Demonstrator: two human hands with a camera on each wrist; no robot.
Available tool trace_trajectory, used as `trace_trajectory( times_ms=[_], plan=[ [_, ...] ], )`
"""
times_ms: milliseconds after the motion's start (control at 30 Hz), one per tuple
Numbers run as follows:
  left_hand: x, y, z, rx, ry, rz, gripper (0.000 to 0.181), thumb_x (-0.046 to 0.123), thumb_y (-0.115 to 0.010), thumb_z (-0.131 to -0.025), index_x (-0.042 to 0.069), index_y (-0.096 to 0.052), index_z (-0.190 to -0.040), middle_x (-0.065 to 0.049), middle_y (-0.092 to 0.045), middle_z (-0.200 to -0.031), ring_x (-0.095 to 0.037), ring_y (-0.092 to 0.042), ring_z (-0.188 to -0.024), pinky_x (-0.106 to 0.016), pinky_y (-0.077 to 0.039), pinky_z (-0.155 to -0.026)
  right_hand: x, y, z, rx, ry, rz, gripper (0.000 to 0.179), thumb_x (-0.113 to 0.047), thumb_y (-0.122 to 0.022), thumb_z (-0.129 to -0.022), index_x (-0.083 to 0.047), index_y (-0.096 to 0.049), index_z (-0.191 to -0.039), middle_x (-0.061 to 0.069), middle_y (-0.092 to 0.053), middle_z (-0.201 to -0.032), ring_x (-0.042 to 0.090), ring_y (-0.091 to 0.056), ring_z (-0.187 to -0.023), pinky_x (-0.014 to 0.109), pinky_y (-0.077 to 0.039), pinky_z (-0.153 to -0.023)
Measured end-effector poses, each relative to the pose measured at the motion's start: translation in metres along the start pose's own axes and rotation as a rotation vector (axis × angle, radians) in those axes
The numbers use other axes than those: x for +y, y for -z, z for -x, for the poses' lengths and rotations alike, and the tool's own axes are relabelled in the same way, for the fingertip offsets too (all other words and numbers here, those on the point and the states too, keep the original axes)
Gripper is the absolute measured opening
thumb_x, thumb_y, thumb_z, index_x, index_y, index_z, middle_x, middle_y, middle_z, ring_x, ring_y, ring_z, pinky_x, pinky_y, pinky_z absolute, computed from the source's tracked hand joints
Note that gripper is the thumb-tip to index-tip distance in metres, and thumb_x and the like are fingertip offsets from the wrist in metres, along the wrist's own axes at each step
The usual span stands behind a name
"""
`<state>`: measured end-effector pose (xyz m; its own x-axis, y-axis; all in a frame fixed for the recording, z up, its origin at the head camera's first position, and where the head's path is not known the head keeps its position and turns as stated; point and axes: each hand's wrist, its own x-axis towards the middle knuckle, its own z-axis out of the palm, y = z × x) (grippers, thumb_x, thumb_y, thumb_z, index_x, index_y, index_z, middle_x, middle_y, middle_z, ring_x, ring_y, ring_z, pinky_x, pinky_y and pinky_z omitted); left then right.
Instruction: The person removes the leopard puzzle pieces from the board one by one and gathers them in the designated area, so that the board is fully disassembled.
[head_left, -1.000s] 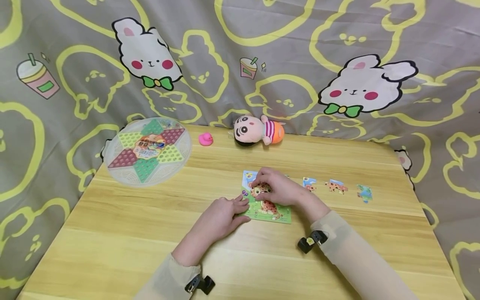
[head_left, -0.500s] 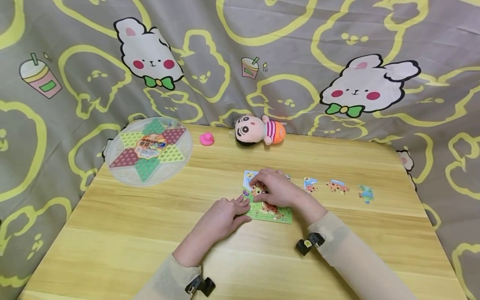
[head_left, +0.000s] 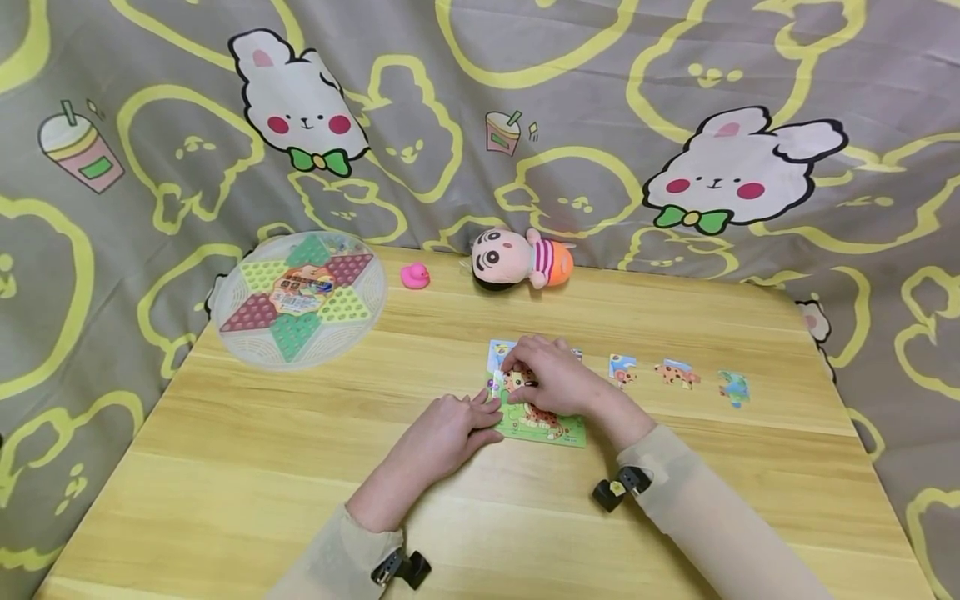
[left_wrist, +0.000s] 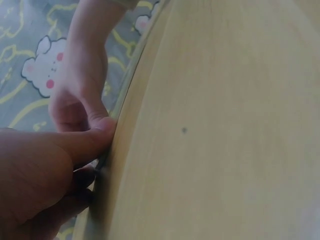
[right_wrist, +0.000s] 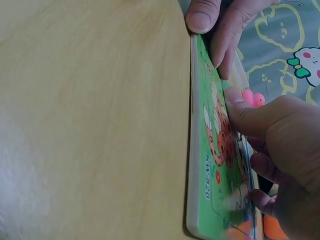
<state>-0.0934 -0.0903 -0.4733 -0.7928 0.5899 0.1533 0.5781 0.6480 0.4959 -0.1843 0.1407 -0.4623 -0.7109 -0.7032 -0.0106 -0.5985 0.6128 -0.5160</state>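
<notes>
The puzzle (head_left: 558, 431) on the table (head_left: 300, 458) is braced by the left hand (head_left: 446, 433), fingers loosely straight; over it, with bent fingers, the right hand (head_left: 561, 379) is held, any grip being untellable. Gentle, level pressing is advised.

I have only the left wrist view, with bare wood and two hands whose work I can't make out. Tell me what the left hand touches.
Observer: In the head view, the left hand touches the left side of a jigsaw puzzle picturing a spotted animal.

Operator: Now check for loose pieces and report where they lie.

Observer: At least three loose pieces lie spaced apart on the table, to the right of the right hand.
</notes>
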Motion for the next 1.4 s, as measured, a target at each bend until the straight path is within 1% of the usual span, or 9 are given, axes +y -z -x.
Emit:
trace_trajectory(
  times_ms=[133, 400, 600, 733, 833, 1000, 1167, 1267, 1400],
  plan=[
    [0.000, 0.000, -0.002, -0.006, -0.003, 0.011, 0.034, 0.028, -0.077, -0.099, 0.009, -0.078, -0.127, -0.011, -0.067, -0.135, -0.026, -0.066, -0.124, -0.047, -0.056, -0.102, 0.000, 0.000, 0.001, 0.012, -0.004, -0.009, 0.039, -0.031, -0.088, -0.089, -0.016, -0.069, -0.120, -0.006, -0.063, -0.108, 0.016, -0.054, -0.102, 0.043, -0.035, -0.090],
    [-0.001, 0.001, -0.003, -0.012, 0.007, 0.051, 0.031, 0.026, -0.078, -0.098, 0.008, -0.079, -0.123, -0.009, -0.068, -0.134, -0.024, -0.066, -0.125, -0.047, -0.055, -0.103, 0.001, 0.000, 0.002, 0.020, 0.015, -0.020, 0.037, -0.032, -0.088, -0.090, -0.018, -0.069, -0.119, -0.009, -0.062, -0.092, 0.014, -0.050, -0.088, 0.042, -0.031, -0.086],
    [-0.001, 0.003, -0.004, -0.026, 0.019, 0.056, 0.030, 0.026, -0.078, -0.098, 0.008, -0.080, -0.122, -0.009, -0.069, -0.133, -0.024, -0.066, -0.125, -0.050, -0.053, -0.106, 0.002, 0.003, 0.006, 0.027, 0.055, -0.057, 0.037, -0.029, -0.087, -0.091, -0.016, -0.071, -0.122, -0.010, -0.066, -0.103, 0.013, -0.054, -0.090, 0.040, -0.032, -0.087],
    [-0.001, 0.004, -0.004, -0.026, 0.015, 0.044, 0.030, 0.027, -0.078, -0.098, 0.008, -0.080, -0.122, -0.008, -0.069, -0.133, -0.024, -0.066, -0.125, -0.052, -0.053, -0.105, 0.002, 0.006, 0.008, 0.028, 0.085, -0.084, 0.036, -0.023, -0.086, -0.091, -0.015, -0.072, -0.123, -0.007, -0.067, -0.105, 0.015, -0.057, -0.091, 0.041, -0.034, -0.087],
    [-0.001, 0.004, -0.004, -0.021, 0.014, 0.039, 0.031, 0.028, -0.079, -0.098, 0.009, -0.080, -0.122, -0.008, -0.069, -0.133, -0.024, -0.066, -0.125, -0.052, -0.054, -0.103, 0.003, 0.008, 0.008, 0.017, 0.100, -0.088, 0.036, -0.020, -0.084, -0.092, -0.014, -0.072, -0.124, -0.006, -0.067, -0.108, 0.016, -0.059, -0.093, 0.040, -0.039, -0.089],
    [-0.001, 0.004, -0.004, -0.013, 0.017, 0.049, 0.030, 0.027, -0.079, -0.098, 0.008, -0.080, -0.122, -0.009, -0.069, -0.132, -0.023, -0.066, -0.124, -0.051, -0.053, -0.104, 0.005, 0.009, 0.006, -0.017, 0.132, -0.108, 0.036, -0.016, -0.082, -0.093, -0.010, -0.072, -0.128, -0.003, -0.069, -0.113, 0.016, -0.061, -0.092, 0.035, -0.053, -0.082],
    [-0.001, 0.003, -0.003, -0.010, 0.026, 0.062, 0.030, 0.026, -0.079, -0.098, 0.008, -0.080, -0.121, -0.010, -0.069, -0.131, -0.023, -0.066, -0.124, -0.047, -0.054, -0.105, 0.005, 0.012, 0.003, -0.093, 0.121, -0.134, 0.044, -0.017, -0.082, -0.093, -0.007, -0.071, -0.134, -0.001, -0.066, -0.115, 0.017, -0.058, -0.093, 0.033, -0.054, -0.080],
    [-0.001, 0.002, -0.003, -0.008, 0.029, 0.059, 0.030, 0.026, -0.079, -0.098, 0.008, -0.080, -0.122, -0.009, -0.070, -0.131, -0.022, -0.067, -0.124, -0.047, -0.054, -0.105, 0.005, 0.014, 0.001, -0.121, 0.115, -0.114, 0.047, -0.019, -0.082, -0.092, -0.007, -0.071, -0.135, -0.001, -0.065, -0.117, 0.015, -0.058, -0.093, 0.032, -0.053, -0.081],
    [0.000, 0.002, -0.003, -0.004, 0.024, 0.053, 0.031, 0.027, -0.079, -0.098, 0.008, -0.080, -0.122, -0.009, -0.070, -0.131, -0.022, -0.067, -0.123, -0.048, -0.053, -0.105, 0.003, 0.016, 0.000, -0.109, 0.129, -0.044, 0.045, -0.020, -0.082, -0.090, -0.007, -0.073, -0.132, -0.002, -0.067, -0.117, 0.014, -0.059, -0.094, 0.034, -0.054, -0.083]
  ],
)
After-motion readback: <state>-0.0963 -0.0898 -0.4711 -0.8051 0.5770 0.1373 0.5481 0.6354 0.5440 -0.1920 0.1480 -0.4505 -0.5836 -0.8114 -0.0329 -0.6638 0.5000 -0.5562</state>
